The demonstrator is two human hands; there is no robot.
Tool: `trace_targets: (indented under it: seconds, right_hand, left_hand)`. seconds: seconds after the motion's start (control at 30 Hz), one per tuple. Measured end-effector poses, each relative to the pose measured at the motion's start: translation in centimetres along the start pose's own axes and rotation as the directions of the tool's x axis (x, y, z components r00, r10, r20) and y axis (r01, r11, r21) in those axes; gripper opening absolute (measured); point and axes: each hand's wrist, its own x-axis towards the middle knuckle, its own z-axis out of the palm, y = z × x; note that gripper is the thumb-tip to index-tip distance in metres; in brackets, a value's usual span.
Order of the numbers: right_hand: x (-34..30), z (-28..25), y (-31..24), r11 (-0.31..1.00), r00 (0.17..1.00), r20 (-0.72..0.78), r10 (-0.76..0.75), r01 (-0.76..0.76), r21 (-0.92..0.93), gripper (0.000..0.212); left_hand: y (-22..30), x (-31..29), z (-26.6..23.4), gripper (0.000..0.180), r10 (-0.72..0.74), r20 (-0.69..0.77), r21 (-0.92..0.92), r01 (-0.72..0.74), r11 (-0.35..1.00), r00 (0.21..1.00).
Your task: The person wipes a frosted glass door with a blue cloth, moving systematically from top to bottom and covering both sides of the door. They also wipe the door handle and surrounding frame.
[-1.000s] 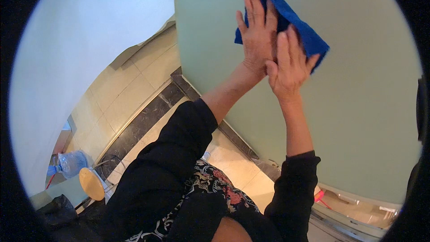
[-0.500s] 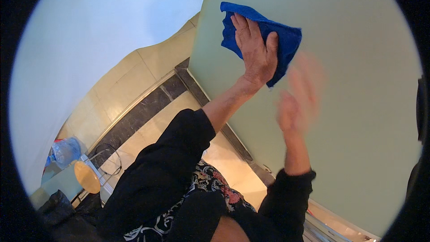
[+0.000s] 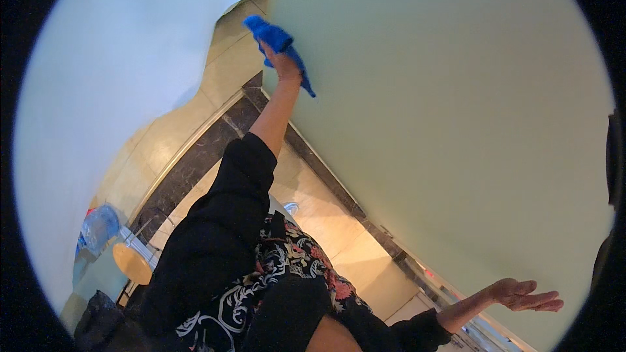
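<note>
My left hand [image 3: 285,68] reaches far out along the pale green wall [image 3: 430,104], at its left edge. A bunched blue cloth [image 3: 270,36] is in that hand, partly wrapped over the fingers, with one corner trailing down past the wrist. The cloth hides most of the fingertips. Low on the right, my right hand [image 3: 521,294] is held out sideways beside the wall with its fingers stretched, and nothing is in it. I cannot tell whether it touches the wall.
A white sheet-like surface [image 3: 124,58] fills the left. Beige floor tiles [image 3: 326,208] and a dark skirting strip [image 3: 326,173] run below the wall. At lower left are a clear blue plastic bottle [image 3: 100,227], a round yellowish disc [image 3: 131,263] and a black bag [image 3: 98,316].
My left hand has carried the blue cloth left to the wall's edge, and the cloth is more bunched. My right hand has swung down and right, away from the cloth.
</note>
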Motion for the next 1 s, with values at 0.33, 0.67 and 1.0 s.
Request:
trace_targets:
  seconds: [0.33, 0.67, 1.0]
  right_hand:
    - [-0.6, -0.2, 0.7, 0.990, 0.999, 0.023, -0.023, 0.026, -0.136, 0.044]
    - [-0.3, -0.6, 0.0, 0.988, 0.999, 0.047, 0.019, -0.011, -0.157, 0.046]
    - [-0.3, -0.2, 0.8, 1.000, 1.000, 0.024, -0.016, 0.016, -0.003, 0.040]
  left_hand:
    - [-2.2, -1.8, -5.7, 0.064, -0.769, -0.001, -0.134, 0.762, 0.634, 0.640]
    - [3.6, 5.2, -0.7, 0.059, -0.630, 0.001, -0.064, 0.629, 0.775, 0.777]
    - [-0.1, -2.3, -4.5, 0.053, -0.558, -0.134, 0.089, 0.571, 0.816, 0.819]
